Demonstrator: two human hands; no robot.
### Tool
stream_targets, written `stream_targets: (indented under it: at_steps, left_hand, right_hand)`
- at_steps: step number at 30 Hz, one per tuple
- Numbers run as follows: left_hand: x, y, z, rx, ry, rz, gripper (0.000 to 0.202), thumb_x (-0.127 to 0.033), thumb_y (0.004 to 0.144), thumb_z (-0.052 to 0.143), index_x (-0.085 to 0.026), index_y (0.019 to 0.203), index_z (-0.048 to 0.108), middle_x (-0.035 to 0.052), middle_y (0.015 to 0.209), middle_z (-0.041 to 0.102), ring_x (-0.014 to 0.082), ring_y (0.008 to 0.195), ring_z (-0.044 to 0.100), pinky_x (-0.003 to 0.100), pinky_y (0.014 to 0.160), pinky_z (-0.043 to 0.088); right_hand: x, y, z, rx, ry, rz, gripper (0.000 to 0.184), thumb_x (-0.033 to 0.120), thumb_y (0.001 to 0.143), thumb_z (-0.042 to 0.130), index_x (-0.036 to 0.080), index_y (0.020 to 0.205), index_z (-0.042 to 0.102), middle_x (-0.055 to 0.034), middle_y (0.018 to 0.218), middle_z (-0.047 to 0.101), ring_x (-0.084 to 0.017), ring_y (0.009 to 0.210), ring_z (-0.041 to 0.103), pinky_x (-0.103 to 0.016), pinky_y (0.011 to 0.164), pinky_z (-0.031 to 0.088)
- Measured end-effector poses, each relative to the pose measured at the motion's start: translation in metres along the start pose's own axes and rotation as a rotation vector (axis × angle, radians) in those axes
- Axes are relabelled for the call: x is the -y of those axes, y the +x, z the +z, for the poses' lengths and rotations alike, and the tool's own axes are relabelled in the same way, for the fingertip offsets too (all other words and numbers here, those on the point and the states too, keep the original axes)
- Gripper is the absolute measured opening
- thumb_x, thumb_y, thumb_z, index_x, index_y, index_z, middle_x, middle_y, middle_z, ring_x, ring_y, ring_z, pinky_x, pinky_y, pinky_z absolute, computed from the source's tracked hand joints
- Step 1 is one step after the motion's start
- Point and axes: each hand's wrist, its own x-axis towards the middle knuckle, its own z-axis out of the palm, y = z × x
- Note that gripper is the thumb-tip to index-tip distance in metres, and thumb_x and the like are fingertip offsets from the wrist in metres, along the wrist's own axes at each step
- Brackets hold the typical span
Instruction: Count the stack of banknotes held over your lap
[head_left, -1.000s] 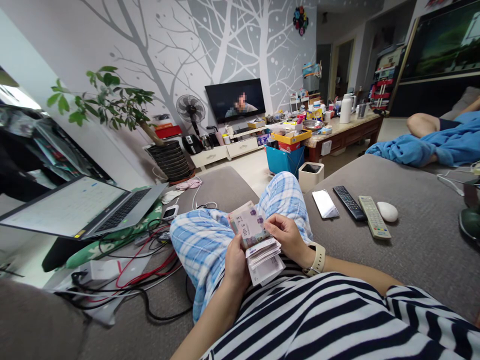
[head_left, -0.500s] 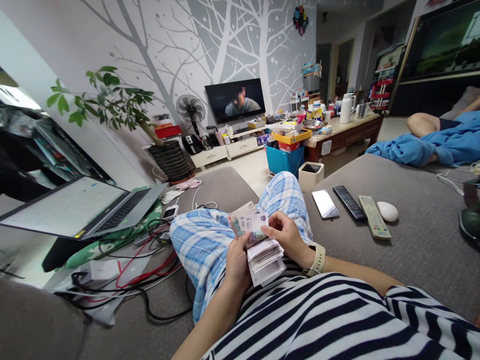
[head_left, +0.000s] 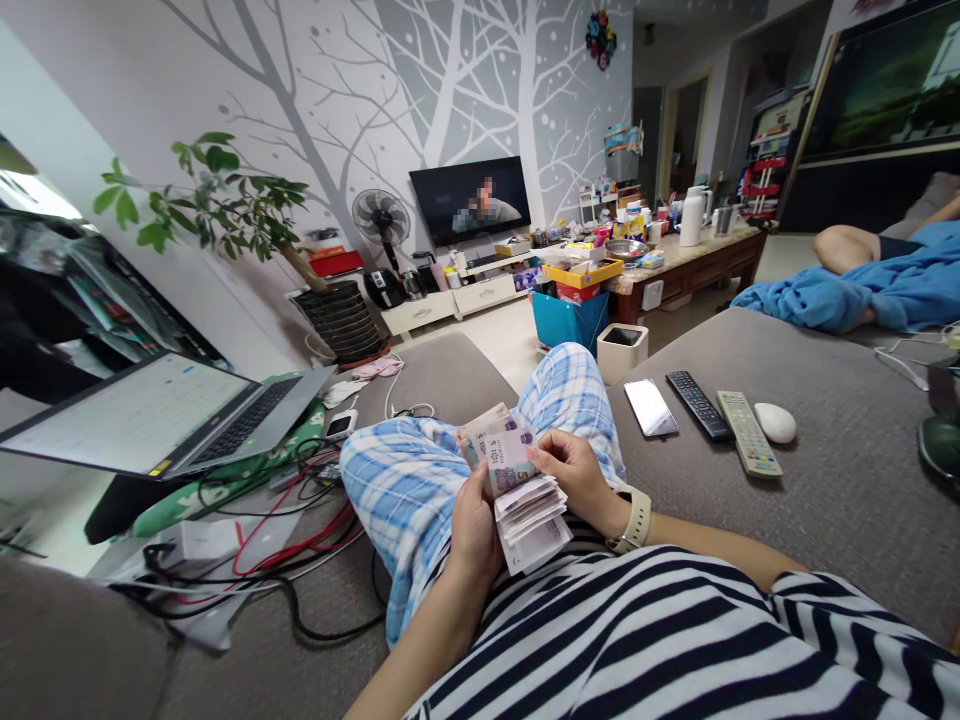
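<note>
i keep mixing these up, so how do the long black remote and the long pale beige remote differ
Colour: the long black remote is dark-bodied; the long pale beige remote is light-bodied.
Neighbours: the black remote lies beside the flat, bright-screened phone; the beige remote lies beside the smooth, rounded white object.
Both lie flat, buttons up, on the grey fabric sofa.

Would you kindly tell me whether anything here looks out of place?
Yes: at the person's left, red, black and white cables lie tangled rather than coiled, and the open laptop appears slanted, resting on green patterned fabric, an unsteady-looking base. The held banknotes show no obvious damage.
</note>
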Motion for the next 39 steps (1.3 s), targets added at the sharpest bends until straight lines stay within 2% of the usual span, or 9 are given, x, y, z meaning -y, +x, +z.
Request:
stream_targets:
  at_steps: [7,13,20,25,30,33,35,39]
  left_hand:
    - [-0.009,-0.010,0.005,-0.027,0.111,0.068,0.017,-0.027,0.068,0.066,-0.012,0.075,0.069,0.0065,0.075,0.073,0.0229,0.082,0.068,0.027,0.072,0.051]
    - [-0.011,-0.012,0.003,-0.020,0.173,0.063,0.013,-0.028,0.064,0.068,-0.015,0.066,0.066,0.0041,0.063,0.069,0.0243,0.073,0.065,0.030,0.065,0.050]
    - [-0.005,-0.008,0.000,-0.009,0.214,0.129,0.016,-0.029,0.067,0.061,-0.014,0.066,0.067,0.0019,0.061,0.068,0.0170,0.059,0.059,0.027,0.060,0.047]
    - [-0.003,-0.004,-0.002,0.024,0.150,0.078,0.016,-0.030,0.064,0.063,-0.015,0.067,0.066,0.0014,0.063,0.068,0.0185,0.061,0.060,0.029,0.061,0.048]
    - [0.000,0.001,-0.010,0.041,0.206,0.131,0.012,-0.025,0.061,0.065,-0.014,0.067,0.067,0.0008,0.063,0.067,0.0188,0.062,0.061,0.028,0.061,0.048]
    - [0.001,0.004,-0.014,0.037,0.231,0.151,0.016,-0.022,0.058,0.069,-0.013,0.072,0.069,0.0027,0.069,0.070,0.0196,0.067,0.063,0.027,0.064,0.049]
    - [0.000,0.003,-0.012,0.014,0.224,0.125,0.019,-0.019,0.058,0.071,-0.012,0.076,0.070,0.0046,0.075,0.073,0.0208,0.072,0.066,0.027,0.067,0.051]
    - [-0.005,-0.001,0.000,-0.002,-0.005,-0.048,0.021,-0.027,0.077,0.058,-0.011,0.085,0.070,0.0083,0.085,0.075,0.0225,0.080,0.070,0.032,0.074,0.055]
  right_hand:
    - [0.000,0.000,0.000,0.001,0.028,0.001,0.027,0.040,0.082,0.061,0.019,0.069,0.055,0.0020,0.064,0.051,-0.013,0.060,0.044,-0.026,0.057,0.037]
    - [0.002,0.001,0.000,0.042,0.038,0.002,0.025,0.040,0.083,0.061,0.019,0.072,0.056,0.0021,0.066,0.052,-0.013,0.061,0.045,-0.025,0.058,0.038]
    - [0.002,0.000,0.000,0.077,0.051,0.001,0.026,0.043,0.082,0.062,0.019,0.073,0.056,0.0018,0.066,0.052,-0.013,0.061,0.046,-0.025,0.057,0.038]
    - [0.004,0.000,0.001,0.091,0.079,-0.023,0.025,0.042,0.083,0.061,0.018,0.075,0.058,0.0010,0.068,0.053,-0.013,0.061,0.046,-0.026,0.058,0.038]
    - [0.005,-0.001,0.000,0.111,0.077,-0.043,0.026,0.043,0.085,0.059,0.019,0.075,0.058,0.0008,0.069,0.052,-0.013,0.063,0.045,-0.026,0.059,0.038]
    - [0.008,-0.001,0.000,0.122,0.103,-0.057,0.028,0.045,0.085,0.059,0.019,0.074,0.058,0.0014,0.067,0.051,-0.013,0.061,0.045,-0.026,0.058,0.037]
    - [0.010,-0.001,0.000,0.125,0.121,-0.070,0.032,0.047,0.086,0.058,0.019,0.071,0.058,0.0019,0.064,0.050,-0.012,0.060,0.044,-0.026,0.057,0.036]
    - [0.011,-0.002,0.001,0.154,0.145,-0.038,0.041,0.053,0.090,0.047,0.019,0.071,0.059,0.0019,0.055,0.053,-0.012,0.051,0.044,-0.026,0.054,0.035]
